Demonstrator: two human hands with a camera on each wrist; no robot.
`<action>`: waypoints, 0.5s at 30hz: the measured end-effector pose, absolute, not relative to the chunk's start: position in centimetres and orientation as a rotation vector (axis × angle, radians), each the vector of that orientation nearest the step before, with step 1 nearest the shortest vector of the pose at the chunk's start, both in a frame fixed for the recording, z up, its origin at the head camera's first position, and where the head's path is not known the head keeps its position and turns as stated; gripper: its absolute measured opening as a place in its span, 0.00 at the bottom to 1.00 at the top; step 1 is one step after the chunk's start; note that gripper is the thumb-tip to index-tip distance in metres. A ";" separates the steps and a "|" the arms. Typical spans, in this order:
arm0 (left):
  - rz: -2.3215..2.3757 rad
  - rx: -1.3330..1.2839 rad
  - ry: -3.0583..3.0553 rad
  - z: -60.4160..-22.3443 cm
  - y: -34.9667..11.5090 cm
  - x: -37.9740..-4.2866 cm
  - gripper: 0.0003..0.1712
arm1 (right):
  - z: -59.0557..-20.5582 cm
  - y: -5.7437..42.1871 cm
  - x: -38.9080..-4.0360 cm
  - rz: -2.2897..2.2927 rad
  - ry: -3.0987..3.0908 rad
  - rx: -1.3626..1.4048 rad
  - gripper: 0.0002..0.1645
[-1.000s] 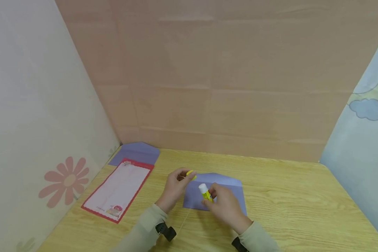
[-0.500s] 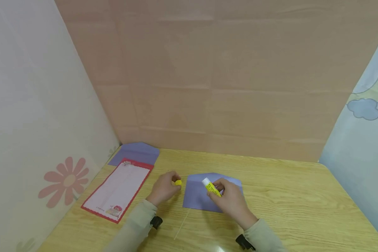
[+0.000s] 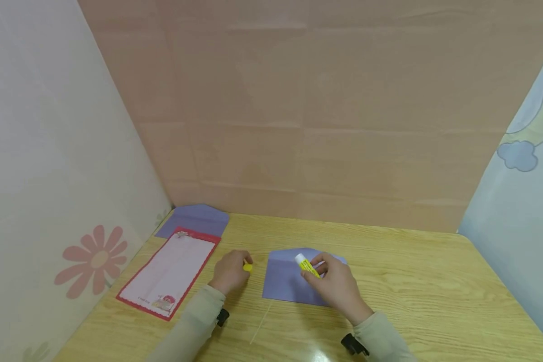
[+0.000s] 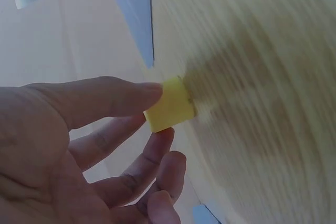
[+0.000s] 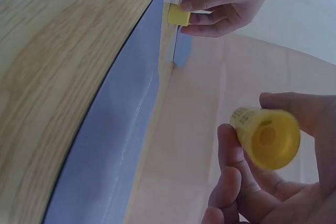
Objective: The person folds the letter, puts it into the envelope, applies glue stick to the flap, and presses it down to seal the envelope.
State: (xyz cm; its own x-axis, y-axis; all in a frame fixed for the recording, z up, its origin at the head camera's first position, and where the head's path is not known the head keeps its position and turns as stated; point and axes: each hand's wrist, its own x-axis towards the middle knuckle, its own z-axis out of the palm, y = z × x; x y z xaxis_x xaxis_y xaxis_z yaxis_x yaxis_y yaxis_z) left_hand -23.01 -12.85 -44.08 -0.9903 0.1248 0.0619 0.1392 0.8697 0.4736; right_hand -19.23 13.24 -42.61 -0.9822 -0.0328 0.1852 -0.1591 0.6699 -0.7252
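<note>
1. Left hand: low over the tabletop, left of the near envelope; thumb and fingers grasping a small yellow cap.
2. Yellow cap: pinched at the fingertips, thumb on one side and fingers on the other, its far end projecting beyond them towards the wood. Whether that end touches the surface or sits just above it is hard to judge from these angles.
3. Right hand: raised above the near envelope, thumb and fingertips closed about a glue stick.
4. Glue stick: yellow, printed, uncapped; held tilted between the thumb and fingers, white end up and to the left, clear of the grip; yellow base towards the right wrist camera.
5. Near envelope: purple, flap spread on the far side, lying flat below the glue stick.
6. Far envelope: purple, at the back left corner.
7. Sheet: pale, red-bordered, lying left of the left hand and overlapping the far envelope's near edge.
</note>
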 end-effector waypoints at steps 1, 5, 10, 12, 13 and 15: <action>-0.765 -0.215 -3.011 -44.1 -12.9 -23.0 0.12 | -42.6 13.3 -19.3 1.199 -2.734 0.149 0.16; -0.723 -0.221 -3.006 -44.4 -12.9 -23.1 0.15 | -42.5 13.5 -19.4 1.150 -2.796 0.090 0.13; -0.639 -0.281 -2.966 -44.3 -12.0 -22.4 0.16 | -42.5 13.9 -19.7 1.131 -2.843 0.025 0.12; -0.645 -0.351 -2.951 -44.1 -11.2 -21.7 0.14 | -42.6 14.0 -19.8 1.141 -2.841 0.025 0.12; -0.646 -0.399 -2.950 -43.9 -10.7 -21.3 0.14 | -42.6 14.1 -19.9 1.146 -2.840 0.028 0.12; -0.625 -0.517 -2.957 -43.7 -9.8 -20.4 0.14 | -42.6 14.2 -20.0 1.165 -2.829 0.030 0.13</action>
State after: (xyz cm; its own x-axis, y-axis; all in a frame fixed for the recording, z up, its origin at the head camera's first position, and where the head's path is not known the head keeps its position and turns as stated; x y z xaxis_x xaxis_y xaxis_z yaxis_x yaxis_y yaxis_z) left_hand -20.41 -9.81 -43.69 -0.9405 0.3092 0.1409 0.3398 0.8603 0.3800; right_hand -20.00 14.15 -42.60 -0.9965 0.0126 0.0830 -0.0494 0.7106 -0.7019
